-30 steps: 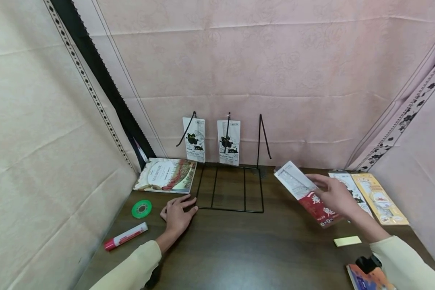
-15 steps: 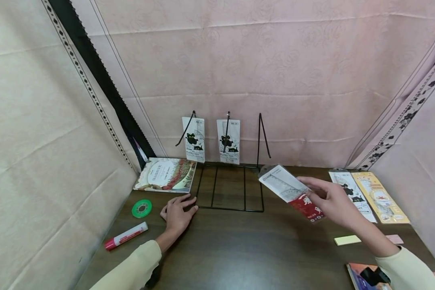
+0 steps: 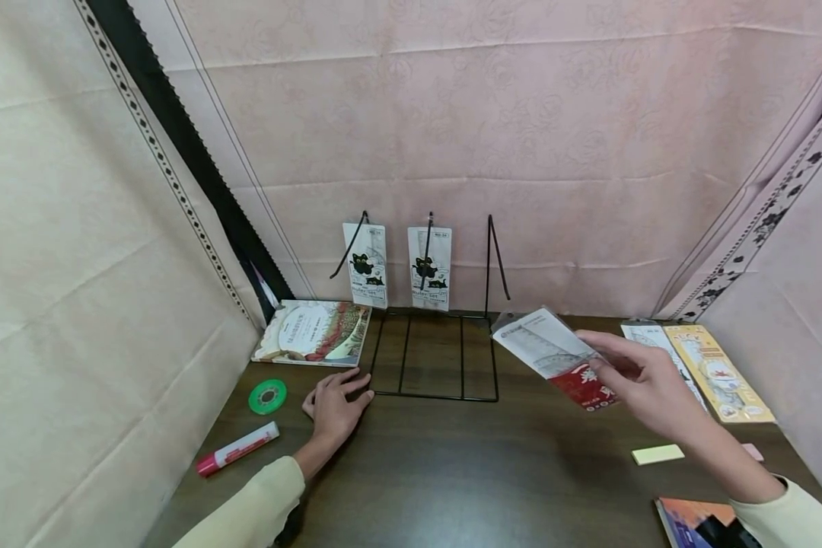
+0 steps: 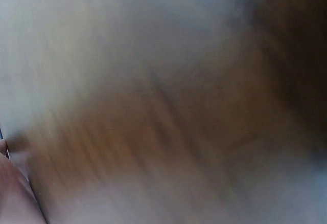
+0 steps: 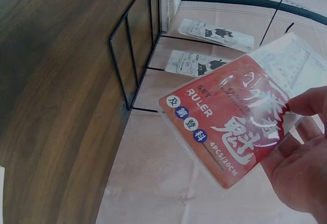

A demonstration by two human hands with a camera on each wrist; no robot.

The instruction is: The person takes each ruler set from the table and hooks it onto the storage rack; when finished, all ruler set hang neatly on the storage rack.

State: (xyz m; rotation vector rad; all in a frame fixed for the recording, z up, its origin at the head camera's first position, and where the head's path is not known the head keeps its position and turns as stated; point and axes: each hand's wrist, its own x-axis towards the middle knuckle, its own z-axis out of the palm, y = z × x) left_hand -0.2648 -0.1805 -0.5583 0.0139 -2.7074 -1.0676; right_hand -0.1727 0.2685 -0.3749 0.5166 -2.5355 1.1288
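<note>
My right hand (image 3: 647, 380) pinches a ruler set (image 3: 544, 346) in a clear sleeve with a red, printed lower part. In the right wrist view, the ruler set (image 5: 230, 124) is tilted, with thumb and fingers on its side edge. It is held just right of a black wire display rack (image 3: 462, 358) with upright hooks. Two packets with black cats, a left one (image 3: 367, 266) and a middle one (image 3: 438, 270), hang on the rack; its right hook (image 3: 498, 255) carries nothing. My left hand (image 3: 336, 407) rests at the rack's front left corner, fingers loosely extended. The left wrist view is blurred.
At the left lie a picture-covered book (image 3: 315, 331), a green disc (image 3: 268, 396) and a glue stick (image 3: 238, 449). To the right are a cat packet (image 3: 647, 335), a yellow packet (image 3: 719, 373), a pale yellow strip (image 3: 657, 454) and an orange-purple booklet (image 3: 685, 517). Cloth walls enclose the table.
The right hand has carried the ruler set left toward the rack, then turned slightly with it. The left hand has stayed at the rack's corner.
</note>
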